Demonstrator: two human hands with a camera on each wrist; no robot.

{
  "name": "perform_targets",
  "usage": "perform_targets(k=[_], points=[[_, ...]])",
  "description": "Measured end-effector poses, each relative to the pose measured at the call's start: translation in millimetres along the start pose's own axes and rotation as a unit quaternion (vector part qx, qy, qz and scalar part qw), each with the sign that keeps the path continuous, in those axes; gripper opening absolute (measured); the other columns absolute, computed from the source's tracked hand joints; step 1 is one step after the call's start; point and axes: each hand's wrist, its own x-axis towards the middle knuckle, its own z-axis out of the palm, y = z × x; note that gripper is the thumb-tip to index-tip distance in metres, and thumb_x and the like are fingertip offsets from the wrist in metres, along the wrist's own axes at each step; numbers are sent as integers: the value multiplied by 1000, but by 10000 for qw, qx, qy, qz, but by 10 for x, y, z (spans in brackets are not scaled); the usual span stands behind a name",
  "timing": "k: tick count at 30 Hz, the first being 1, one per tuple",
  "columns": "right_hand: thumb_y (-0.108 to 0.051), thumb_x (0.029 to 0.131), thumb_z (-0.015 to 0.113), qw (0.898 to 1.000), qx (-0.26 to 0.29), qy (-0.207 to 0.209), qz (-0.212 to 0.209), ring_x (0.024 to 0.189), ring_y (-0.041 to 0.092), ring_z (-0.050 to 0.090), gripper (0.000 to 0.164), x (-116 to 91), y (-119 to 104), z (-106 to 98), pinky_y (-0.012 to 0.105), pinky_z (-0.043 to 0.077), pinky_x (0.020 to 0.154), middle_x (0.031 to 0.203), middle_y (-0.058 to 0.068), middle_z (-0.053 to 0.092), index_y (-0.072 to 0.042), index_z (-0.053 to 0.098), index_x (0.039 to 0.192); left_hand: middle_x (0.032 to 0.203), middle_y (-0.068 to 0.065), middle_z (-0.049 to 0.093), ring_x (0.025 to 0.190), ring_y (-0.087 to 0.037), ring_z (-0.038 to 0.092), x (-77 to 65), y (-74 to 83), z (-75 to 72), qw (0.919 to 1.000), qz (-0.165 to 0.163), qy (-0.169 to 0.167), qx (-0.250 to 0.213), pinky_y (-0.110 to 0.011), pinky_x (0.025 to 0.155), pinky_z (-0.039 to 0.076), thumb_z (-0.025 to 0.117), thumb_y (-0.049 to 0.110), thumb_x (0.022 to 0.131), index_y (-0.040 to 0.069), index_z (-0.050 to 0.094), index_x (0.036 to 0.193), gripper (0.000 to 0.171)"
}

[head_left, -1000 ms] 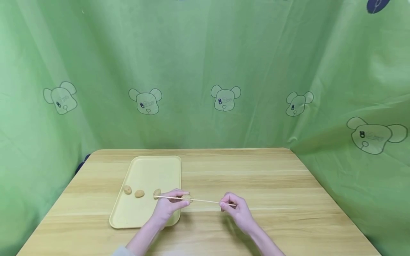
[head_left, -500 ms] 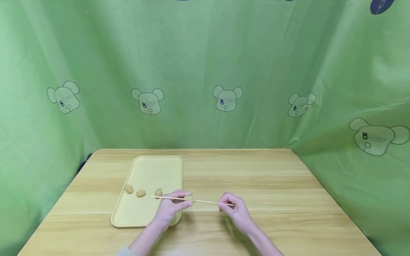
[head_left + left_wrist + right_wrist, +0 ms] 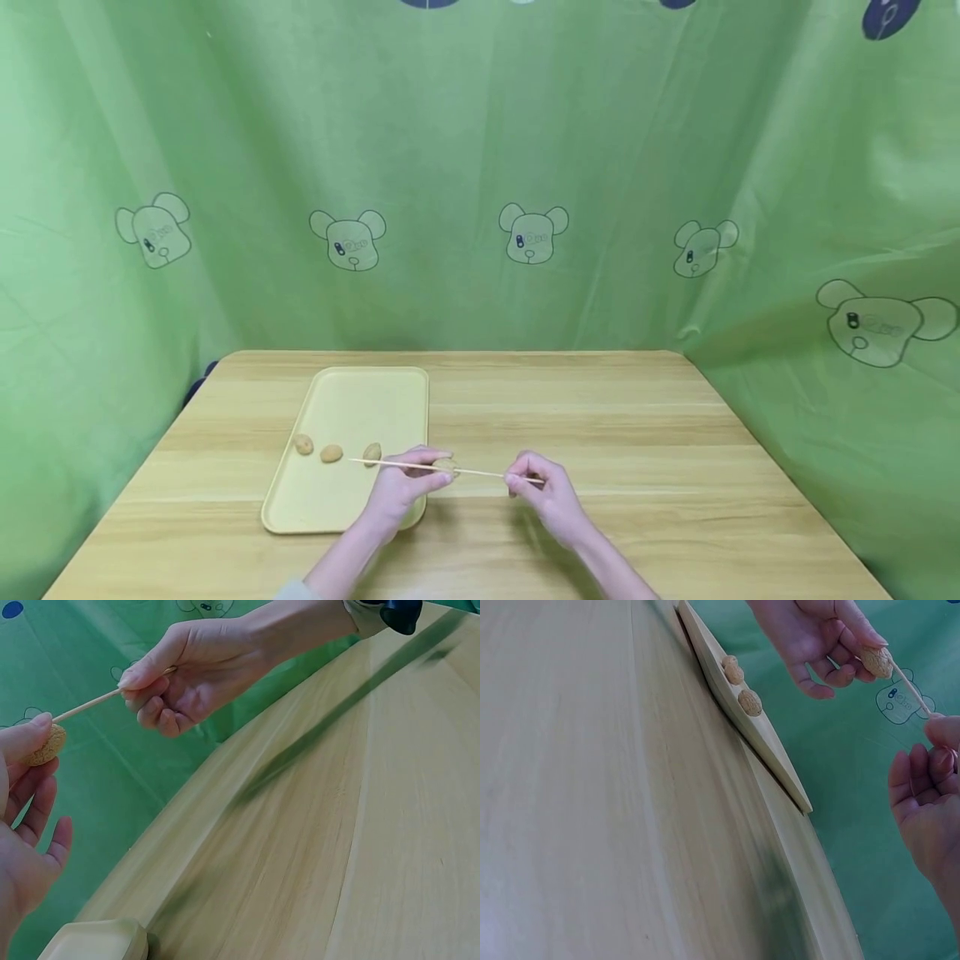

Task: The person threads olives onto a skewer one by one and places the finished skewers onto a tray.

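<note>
A green printed curtain stands behind the wood-grain table. A pale yellow tray lies on the table's left part. The left hand, raised at the tray's right edge, pinches a brown nut-like piece between thumb and fingers. The right hand, raised above the bare wood, pinches the right end of a thin stick. The stick runs level past the held piece and over the tray; whether it pierces the piece cannot be determined. Three loose pieces rest spaced in the tray.
</note>
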Motion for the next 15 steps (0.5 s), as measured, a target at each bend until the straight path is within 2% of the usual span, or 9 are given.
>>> perform_targets(k=[8,15], points=[[3,86,57,10000,38,-8,25,68,7,50,7,-9,18,11,23,47,60,74,2,53,4,55,80,97,-15,60,79,-9,59,2,-6,39,10000,91,-12,-38,-21,76,52,69,-8,73,-18,57,106,37],[2,87,57,9999,74,21,88,69,6,50,9,-20,13,13,23,47,60,74,1,53,5,54,79,94,-7,63,79,-10,60,0,-30,64,9999,142,-64,-5,-22,77,52,70,-5,73,-18,57,105,36]])
